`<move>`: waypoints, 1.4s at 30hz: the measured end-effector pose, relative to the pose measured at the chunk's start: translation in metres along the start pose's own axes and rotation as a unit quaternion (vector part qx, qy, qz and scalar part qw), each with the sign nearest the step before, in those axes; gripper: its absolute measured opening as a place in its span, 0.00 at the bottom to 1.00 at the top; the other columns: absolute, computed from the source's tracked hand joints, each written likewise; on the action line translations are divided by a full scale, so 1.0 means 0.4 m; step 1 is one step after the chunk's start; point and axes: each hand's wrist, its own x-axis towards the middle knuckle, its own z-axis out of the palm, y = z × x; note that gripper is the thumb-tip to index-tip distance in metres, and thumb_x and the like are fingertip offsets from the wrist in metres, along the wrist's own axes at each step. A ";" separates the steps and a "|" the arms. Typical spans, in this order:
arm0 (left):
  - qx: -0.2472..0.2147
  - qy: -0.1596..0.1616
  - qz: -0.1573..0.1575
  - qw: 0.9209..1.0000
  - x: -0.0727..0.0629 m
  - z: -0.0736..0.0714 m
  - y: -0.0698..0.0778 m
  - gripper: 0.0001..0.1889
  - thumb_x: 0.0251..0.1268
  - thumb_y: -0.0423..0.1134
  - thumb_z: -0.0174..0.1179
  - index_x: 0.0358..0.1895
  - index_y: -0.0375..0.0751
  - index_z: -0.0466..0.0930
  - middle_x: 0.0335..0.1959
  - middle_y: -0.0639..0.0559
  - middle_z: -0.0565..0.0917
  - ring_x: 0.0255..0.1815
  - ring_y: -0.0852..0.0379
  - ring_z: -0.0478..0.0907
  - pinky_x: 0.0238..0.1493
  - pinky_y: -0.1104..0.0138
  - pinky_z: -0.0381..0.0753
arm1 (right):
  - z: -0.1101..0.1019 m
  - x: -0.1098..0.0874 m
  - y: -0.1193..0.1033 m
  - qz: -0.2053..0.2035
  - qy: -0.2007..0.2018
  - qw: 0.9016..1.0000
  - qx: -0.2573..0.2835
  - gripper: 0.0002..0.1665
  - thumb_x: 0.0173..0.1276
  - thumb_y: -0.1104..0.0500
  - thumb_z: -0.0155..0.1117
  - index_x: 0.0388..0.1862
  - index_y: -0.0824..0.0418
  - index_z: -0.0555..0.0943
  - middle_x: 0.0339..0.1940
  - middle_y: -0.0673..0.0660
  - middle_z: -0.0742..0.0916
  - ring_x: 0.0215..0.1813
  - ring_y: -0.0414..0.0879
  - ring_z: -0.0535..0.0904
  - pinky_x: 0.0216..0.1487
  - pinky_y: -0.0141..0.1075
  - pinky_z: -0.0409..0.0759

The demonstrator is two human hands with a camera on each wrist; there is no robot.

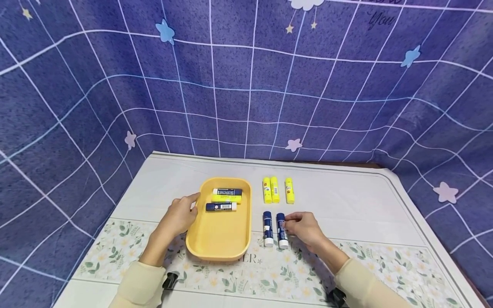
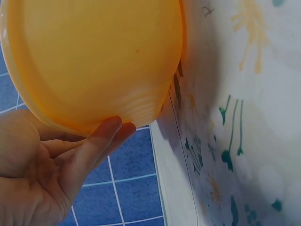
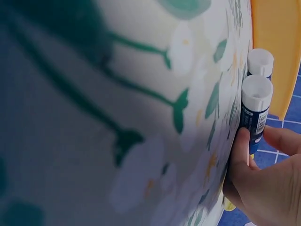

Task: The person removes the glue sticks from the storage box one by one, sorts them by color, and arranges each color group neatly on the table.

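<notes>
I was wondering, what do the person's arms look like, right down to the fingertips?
The left sleeve and right sleeve are plain cream, ending on the forearms. Beside each sleeve's edge shows a small black object, too unclear to identify. The fingers are bare, without gloves.

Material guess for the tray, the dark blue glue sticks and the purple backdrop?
Tray: probably moulded plastic, smooth with a slight sheen; one even colour, rounded rim, soft highlights.
Dark blue glue sticks: likely hard plastic, smooth; crisp cylindrical white ends, printed barcode on the side.
Backdrop: seems matte fabric, since its printed grid lines sag and bend; could be thin vinyl.
</notes>
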 end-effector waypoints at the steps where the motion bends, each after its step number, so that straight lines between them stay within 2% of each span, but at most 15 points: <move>1: 0.000 0.000 0.000 1.000 0.000 0.001 0.000 0.28 0.76 0.30 0.51 0.77 0.29 0.65 0.66 0.27 0.79 0.18 0.59 0.77 0.24 0.67 0.78 | 0.000 0.000 0.001 0.000 -0.001 1.000 0.003 0.17 0.67 0.67 0.66 0.53 0.74 0.83 0.41 0.64 0.88 0.36 0.46 0.87 0.43 0.40 0.88; 8: 0.002 0.001 0.000 1.000 -0.002 0.004 0.001 0.28 0.76 0.30 0.51 0.76 0.29 0.65 0.63 0.27 0.81 0.16 0.59 0.75 0.23 0.67 0.77 | -0.002 0.005 0.006 -0.001 -0.006 1.000 0.011 0.16 0.69 0.67 0.65 0.53 0.75 0.82 0.43 0.66 0.88 0.37 0.47 0.87 0.44 0.41 0.89; 15: 0.001 -0.003 -0.005 1.000 -0.004 0.008 0.003 0.28 0.76 0.30 0.51 0.77 0.29 0.64 0.64 0.26 0.80 0.17 0.59 0.75 0.24 0.67 0.77 | -0.025 0.014 -0.015 -0.012 -0.007 0.999 -0.031 0.18 0.71 0.63 0.66 0.54 0.74 0.82 0.44 0.66 0.89 0.35 0.48 0.87 0.43 0.41 0.88; 19: 0.002 -0.001 -0.004 1.000 -0.004 0.006 0.005 0.28 0.76 0.30 0.51 0.77 0.29 0.64 0.62 0.27 0.81 0.17 0.59 0.76 0.24 0.67 0.77 | -0.042 0.032 -0.050 -0.046 -0.001 0.998 -0.045 0.21 0.71 0.60 0.66 0.58 0.73 0.82 0.47 0.66 0.90 0.39 0.50 0.88 0.47 0.40 0.87; 24: 0.007 0.003 0.001 1.000 -0.004 0.004 0.007 0.28 0.76 0.30 0.51 0.76 0.29 0.65 0.63 0.27 0.80 0.18 0.59 0.75 0.25 0.67 0.77 | -0.045 0.050 -0.106 -0.124 -0.039 0.991 -0.014 0.25 0.72 0.60 0.65 0.62 0.74 0.80 0.50 0.67 0.89 0.43 0.47 0.87 0.53 0.37 0.86; 29: 0.005 0.004 0.002 1.000 -0.005 0.007 0.007 0.27 0.75 0.30 0.51 0.76 0.29 0.65 0.63 0.27 0.80 0.17 0.58 0.75 0.24 0.67 0.76 | -0.032 0.057 -0.174 -0.168 -0.083 0.982 0.026 0.23 0.72 0.63 0.63 0.63 0.70 0.80 0.53 0.70 0.86 0.46 0.41 0.84 0.53 0.30 0.84; 37: 0.010 0.003 0.000 1.000 -0.004 0.003 0.008 0.28 0.76 0.30 0.52 0.76 0.30 0.66 0.58 0.28 0.83 0.15 0.58 0.73 0.22 0.67 0.76 | 0.010 0.087 -0.246 -0.187 -0.114 0.974 0.057 0.24 0.72 0.62 0.66 0.65 0.65 0.81 0.55 0.65 0.87 0.52 0.41 0.85 0.59 0.33 0.83; 42: 0.018 0.010 0.008 1.000 -0.003 -0.002 0.008 0.27 0.75 0.30 0.52 0.75 0.29 0.66 0.60 0.28 0.82 0.15 0.58 0.72 0.24 0.67 0.75 | 0.053 0.098 -0.269 -0.185 -0.137 0.972 0.054 0.25 0.72 0.60 0.67 0.67 0.61 0.80 0.59 0.65 0.86 0.58 0.45 0.84 0.66 0.38 0.81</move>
